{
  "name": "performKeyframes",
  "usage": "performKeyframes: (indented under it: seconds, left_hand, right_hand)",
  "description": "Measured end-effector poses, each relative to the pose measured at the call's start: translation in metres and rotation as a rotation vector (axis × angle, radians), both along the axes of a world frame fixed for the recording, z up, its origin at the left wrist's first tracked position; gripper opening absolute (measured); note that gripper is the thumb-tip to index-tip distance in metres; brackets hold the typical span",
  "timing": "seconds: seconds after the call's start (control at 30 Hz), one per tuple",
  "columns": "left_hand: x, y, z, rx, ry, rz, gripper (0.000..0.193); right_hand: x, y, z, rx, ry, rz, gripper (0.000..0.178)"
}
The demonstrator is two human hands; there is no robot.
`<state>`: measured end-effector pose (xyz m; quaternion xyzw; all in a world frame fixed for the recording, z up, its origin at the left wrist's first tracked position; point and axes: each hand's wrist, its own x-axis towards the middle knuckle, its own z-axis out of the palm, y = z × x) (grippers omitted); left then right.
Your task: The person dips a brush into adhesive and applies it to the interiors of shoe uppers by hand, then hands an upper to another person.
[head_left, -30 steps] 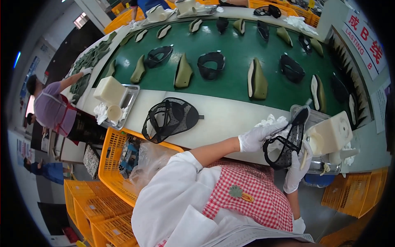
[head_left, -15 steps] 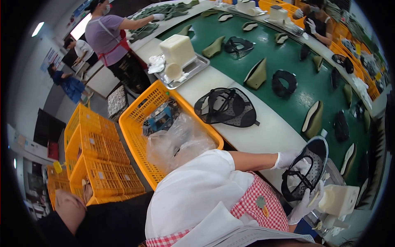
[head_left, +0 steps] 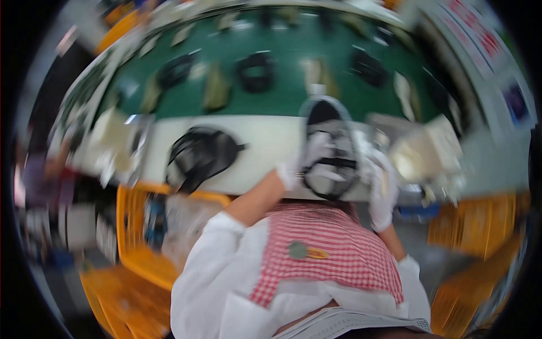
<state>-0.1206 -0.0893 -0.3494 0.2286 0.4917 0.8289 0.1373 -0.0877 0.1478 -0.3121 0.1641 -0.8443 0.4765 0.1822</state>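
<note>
A black mesh shoe upper (head_left: pixel 327 112) with a strap and a pale rim stands toe-away in front of me, over the white worktop's (head_left: pixel 265 133) near edge. My left hand (head_left: pixel 305 161), in a white glove, grips its left side, with fingers reaching into the opening. My right hand (head_left: pixel 382 198), also gloved, is closed around a thin pale stick (head_left: pixel 385 183) just right of the shoe; motion blur hides the stick's tip. Right of that hand, a cream block-shaped tub (head_left: pixel 432 150) lies tilted with its hollow facing me, on a metal tray (head_left: pixel 411 195).
Dark mesh uppers (head_left: pixel 200 155) lie to the left on the worktop. A green belt (head_left: pixel 192 104) beyond carries olive and black shoe parts. Another cream tub (head_left: pixel 110 135) stands far left. Yellow crates (head_left: pixel 141 257) flank me, the left one holding plastic bags. A person (head_left: pixel 48 175) is at far left.
My view has swung right and squared up to the worktop, so the shoe and both hands now appear near the middle. The left hand keeps its grip on the shoe; the right has come off its edge.
</note>
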Motion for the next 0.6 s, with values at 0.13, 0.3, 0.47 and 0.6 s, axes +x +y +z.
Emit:
performKeyframes:
  seconds: [0.13,0.3,0.47,0.6]
  left_hand:
    - [-0.005,0.012,0.027,0.361,-0.665,-0.219,0.056]
    - [-0.001,0.026,0.023,0.195,-0.615,-0.171,0.062]
    - [0.006,0.035,0.028,0.023,-0.588,-0.065,0.058]
    - [0.006,0.037,0.037,0.058,-0.550,-0.078,0.051]
  right_hand:
    - [0.011,0.010,0.019,-0.373,-0.145,0.030,0.028]
    - [0.013,0.020,0.038,-0.177,-0.025,0.025,0.028]
    - [0.013,0.017,0.057,-0.024,0.108,0.046,0.025]
    - [0.009,0.017,0.035,-0.010,0.121,0.026,0.023]
